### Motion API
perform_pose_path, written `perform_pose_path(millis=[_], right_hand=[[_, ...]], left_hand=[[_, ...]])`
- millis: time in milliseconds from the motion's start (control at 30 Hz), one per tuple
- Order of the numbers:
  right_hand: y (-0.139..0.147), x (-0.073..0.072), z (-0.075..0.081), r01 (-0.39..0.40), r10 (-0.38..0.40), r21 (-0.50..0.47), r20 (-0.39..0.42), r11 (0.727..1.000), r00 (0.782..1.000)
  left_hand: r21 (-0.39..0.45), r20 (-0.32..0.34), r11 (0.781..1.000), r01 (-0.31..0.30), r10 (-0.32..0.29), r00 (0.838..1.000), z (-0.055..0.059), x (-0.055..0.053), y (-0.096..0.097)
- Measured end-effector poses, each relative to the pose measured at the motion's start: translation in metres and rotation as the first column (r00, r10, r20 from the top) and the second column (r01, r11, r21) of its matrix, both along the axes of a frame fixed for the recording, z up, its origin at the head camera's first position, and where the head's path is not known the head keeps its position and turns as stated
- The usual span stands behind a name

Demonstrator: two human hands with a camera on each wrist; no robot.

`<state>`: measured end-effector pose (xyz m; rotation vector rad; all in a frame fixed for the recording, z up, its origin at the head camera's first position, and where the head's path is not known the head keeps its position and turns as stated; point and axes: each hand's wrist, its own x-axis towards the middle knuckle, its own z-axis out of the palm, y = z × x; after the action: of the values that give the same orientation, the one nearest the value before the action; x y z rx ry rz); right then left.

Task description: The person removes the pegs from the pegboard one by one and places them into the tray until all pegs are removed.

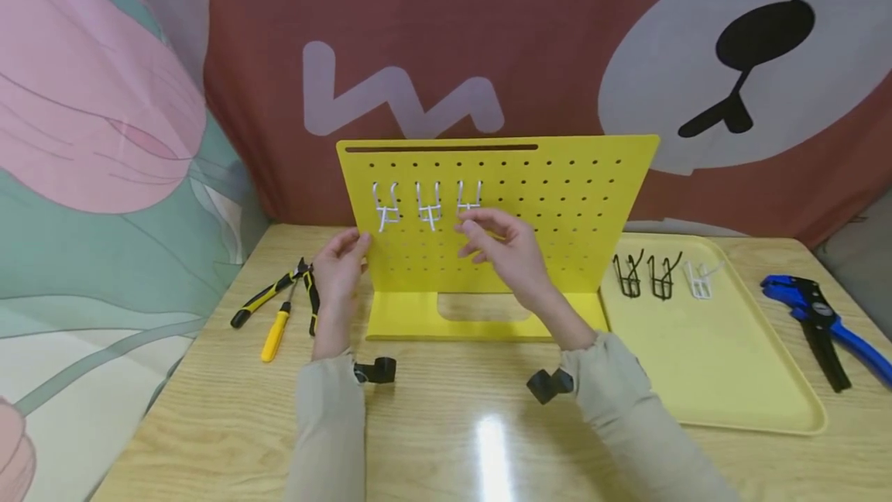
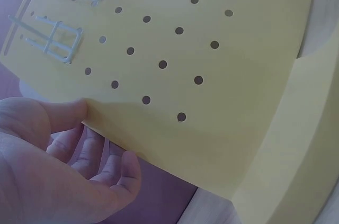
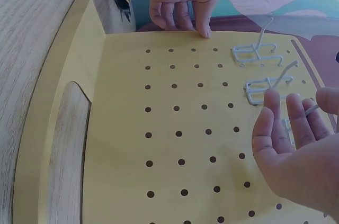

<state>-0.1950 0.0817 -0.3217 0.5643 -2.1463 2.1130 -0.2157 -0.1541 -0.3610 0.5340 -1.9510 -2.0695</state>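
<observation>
A yellow pegboard (image 1: 488, 254) stands upright on its base on the table. Its left edge is between the thumb and fingers of my left hand (image 1: 339, 266), thumb on the front face, as the left wrist view (image 2: 69, 160) shows. Two white wire hooks, one at the far left (image 1: 386, 214) and one beside it (image 1: 428, 212), hang in the upper holes. My right hand (image 1: 512, 254) is at a third white hook (image 1: 470, 194) in the same row, pinching its prong between thumb and fingers. In the right wrist view, these fingers (image 3: 299, 144) hide most of that hook.
On the right, a pale yellow tray (image 1: 725, 378) carries two black hooks (image 1: 662, 285) and a white hook (image 1: 700, 283). Beyond it lies a blue and black tool (image 1: 822, 316). Left of the board are yellow-black pliers (image 1: 275, 297) and a yellow-handled screwdriver (image 1: 276, 333).
</observation>
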Motion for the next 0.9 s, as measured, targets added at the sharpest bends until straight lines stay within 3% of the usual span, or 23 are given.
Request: perform_pose_path(millis=[333, 600, 900], right_hand=[[0.0022, 0.0024, 0.0053, 0.002, -0.002, 0.013, 0.039, 1.0, 0.999], [0.0033, 0.0007, 0.0025, 0.007, -0.006, -0.028, 0.035, 1.0, 0.999], [0.002, 0.0006, -0.0006, -0.043, 0.048, -0.112, 0.048, 0.993, 0.998]], left_hand=[[0.001, -0.004, 1.0, -0.006, 0.006, 1.0, -0.0013, -0.0013, 0.0003], [0.001, 0.007, 1.0, 0.002, -0.002, 1.0, -0.0015, -0.0025, 0.0008], [0.019, -0.006, 1.0, -0.011, 0.011, 1.0, -0.0018, -0.0025, 0.0018]])
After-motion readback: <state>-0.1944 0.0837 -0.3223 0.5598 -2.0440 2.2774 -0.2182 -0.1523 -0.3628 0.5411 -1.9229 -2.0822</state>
